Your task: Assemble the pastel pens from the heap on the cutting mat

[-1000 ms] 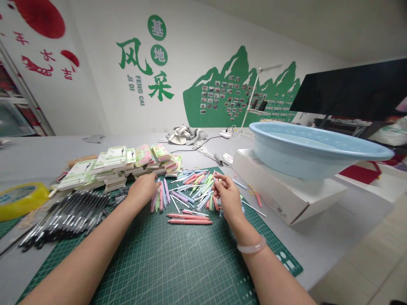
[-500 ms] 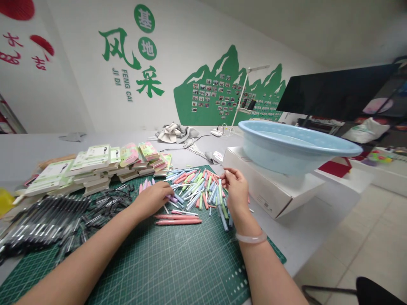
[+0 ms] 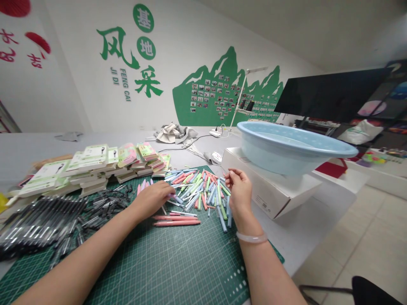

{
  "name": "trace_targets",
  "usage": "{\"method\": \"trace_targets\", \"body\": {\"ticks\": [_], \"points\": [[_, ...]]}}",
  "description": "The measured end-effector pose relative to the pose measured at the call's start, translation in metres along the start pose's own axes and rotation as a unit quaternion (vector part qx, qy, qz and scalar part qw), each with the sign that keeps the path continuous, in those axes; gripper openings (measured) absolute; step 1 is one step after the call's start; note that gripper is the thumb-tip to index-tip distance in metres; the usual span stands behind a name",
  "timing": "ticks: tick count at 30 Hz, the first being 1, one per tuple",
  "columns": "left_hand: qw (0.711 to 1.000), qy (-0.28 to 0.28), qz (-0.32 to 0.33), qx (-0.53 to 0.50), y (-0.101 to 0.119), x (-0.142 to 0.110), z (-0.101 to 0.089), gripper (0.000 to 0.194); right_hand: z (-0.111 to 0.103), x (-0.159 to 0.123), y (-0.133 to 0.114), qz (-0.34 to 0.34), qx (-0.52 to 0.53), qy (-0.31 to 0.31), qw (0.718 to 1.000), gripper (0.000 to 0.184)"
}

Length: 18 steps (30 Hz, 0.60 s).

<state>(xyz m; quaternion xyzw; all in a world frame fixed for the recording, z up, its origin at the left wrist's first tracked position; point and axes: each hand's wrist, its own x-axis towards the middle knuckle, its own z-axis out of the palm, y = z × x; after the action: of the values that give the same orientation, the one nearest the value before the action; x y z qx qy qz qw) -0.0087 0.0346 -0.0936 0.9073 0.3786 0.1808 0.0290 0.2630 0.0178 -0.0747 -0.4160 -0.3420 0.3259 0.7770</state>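
Apparent picking step: left hand [image 3: 153, 197] and right hand [image 3: 241, 189] at pastel pen barrels [image 3: 199, 188], either grip's state I cannot tell, next calling for fine pinching.

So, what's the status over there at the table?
Left hand and right hand flank colored pen heap, grips unclear. Heap sits on green mat. Blue tub beyond right hand.

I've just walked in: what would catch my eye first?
Probably the big light-blue basin, perched on a white box at the right. Then the heap of pastel pen pieces on the green cutting mat, between the left hand and the right hand. Behind, a green mountain mural.
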Motion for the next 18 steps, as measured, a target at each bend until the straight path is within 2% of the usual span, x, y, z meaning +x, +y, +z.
{"method": "trace_targets", "body": {"ticks": [2,5,9,11,14,18], "points": [[0.996,0.033,-0.046,-0.074,0.003,0.002,-0.002,0.020,0.002,-0.001,0.003,0.013,-0.011,-0.016,1.000,0.015],[0.966,0.058,-0.121,-0.223,0.014,0.005,-0.004,0.027,0.011,-0.012,0.010,0.053,-0.052,-0.107,0.991,0.018],[0.890,0.028,-0.148,-0.429,0.035,0.008,-0.004,0.035,0.028,-0.040,0.018,0.111,-0.075,-0.298,0.945,0.027],[0.850,0.016,-0.158,-0.503,0.043,0.008,-0.002,0.033,0.035,-0.054,0.021,0.122,-0.061,-0.349,0.927,0.029],[0.809,0.016,-0.184,-0.558,0.051,0.008,0.003,0.030,0.039,-0.067,0.026,0.149,-0.027,-0.352,0.924,0.028],[0.780,0.004,-0.202,-0.592,0.056,0.007,0.003,0.030,0.037,-0.063,0.028,0.174,0.018,-0.306,0.936,0.021]]}}
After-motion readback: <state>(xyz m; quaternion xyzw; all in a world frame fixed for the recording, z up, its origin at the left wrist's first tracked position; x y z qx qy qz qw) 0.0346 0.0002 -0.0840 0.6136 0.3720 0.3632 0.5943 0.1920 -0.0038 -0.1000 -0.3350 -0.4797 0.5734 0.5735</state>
